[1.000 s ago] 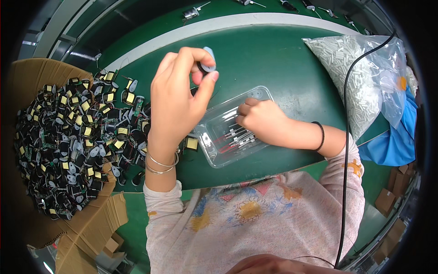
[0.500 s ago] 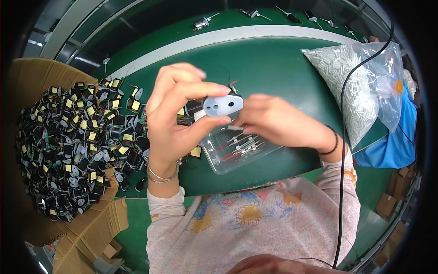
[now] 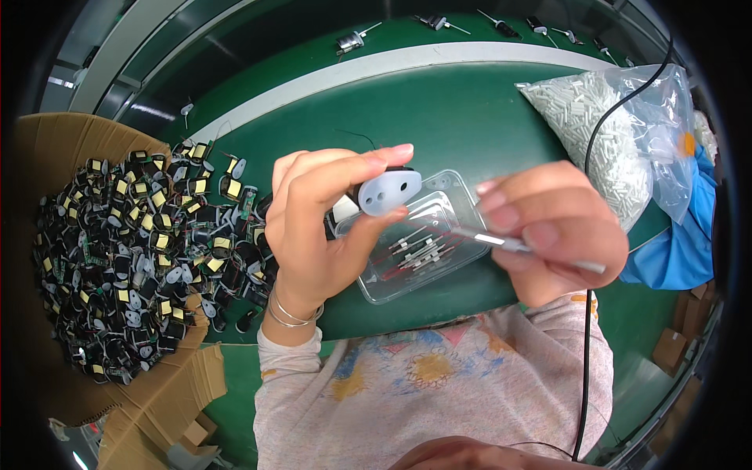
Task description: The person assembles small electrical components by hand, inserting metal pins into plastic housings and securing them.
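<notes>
The green tabletop (image 3: 462, 102) was partly covered by a clear tray (image 3: 448, 185). Near it the left hand (image 3: 313, 223) and right hand (image 3: 560, 227) were held. By the left, a grey-faced black part (image 3: 388, 196) was gripped over the tray's left side; by the right, a slim metallic rod (image 3: 505, 243) was pinched, apart from the part.
</notes>
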Tool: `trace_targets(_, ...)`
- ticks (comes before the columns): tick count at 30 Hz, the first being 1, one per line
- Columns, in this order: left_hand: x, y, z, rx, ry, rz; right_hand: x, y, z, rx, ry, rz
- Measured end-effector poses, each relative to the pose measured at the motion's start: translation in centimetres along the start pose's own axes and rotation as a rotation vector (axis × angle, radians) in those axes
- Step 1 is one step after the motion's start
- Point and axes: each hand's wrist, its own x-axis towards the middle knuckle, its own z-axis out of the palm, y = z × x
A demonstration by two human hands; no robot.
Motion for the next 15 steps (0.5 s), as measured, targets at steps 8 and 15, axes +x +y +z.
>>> trace_targets(8,-0.08,0.28,-0.12,0.068,0.008,0.032,0.2,-0.05,0.62,-0.217,0.015,0.006)
trace_targets(15,0.04,0.58,-0.12,0.084,0.029,0.044,0.18,0.27,0.65,-0.221,0.029,-0.077)
